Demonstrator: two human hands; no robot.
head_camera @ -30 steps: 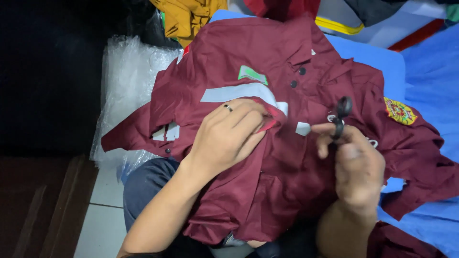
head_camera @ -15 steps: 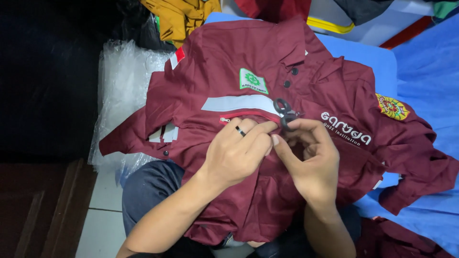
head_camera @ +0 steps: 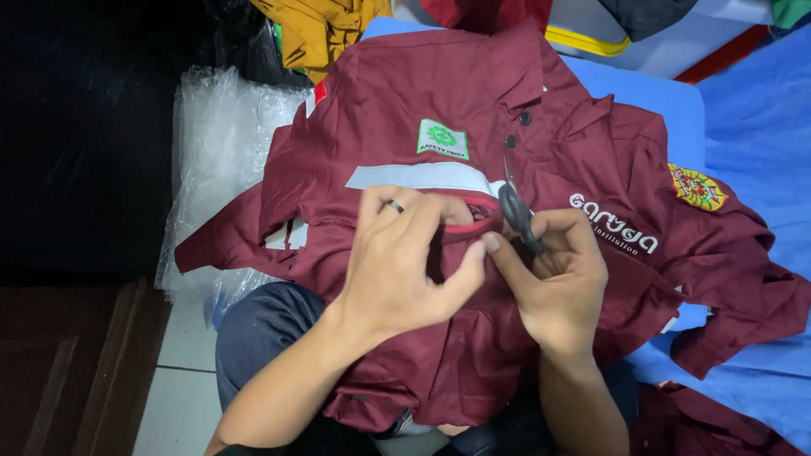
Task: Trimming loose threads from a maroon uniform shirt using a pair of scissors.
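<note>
A: Left hand (head_camera: 405,262)?
B: Clamped on a fold of the maroon shirt (head_camera: 473,110) at the pocket edge, lifting it clear of the layer beneath.
A: Right hand (head_camera: 553,283)?
B: Wrapped around small black snips (head_camera: 514,209), tip up beside the left fingertips. Shirt lies over the lap, under both hands; plastic bags (head_camera: 224,143) beyond the left wrist.

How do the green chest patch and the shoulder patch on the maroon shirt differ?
The green chest patch is rectangular, green and white, and lies flat on the chest above the grey reflective strip. The shoulder patch is shield-shaped, yellow and red, and sits on the sleeve, angled. Both sit on the same maroon shirt, clear of both hands.
</note>
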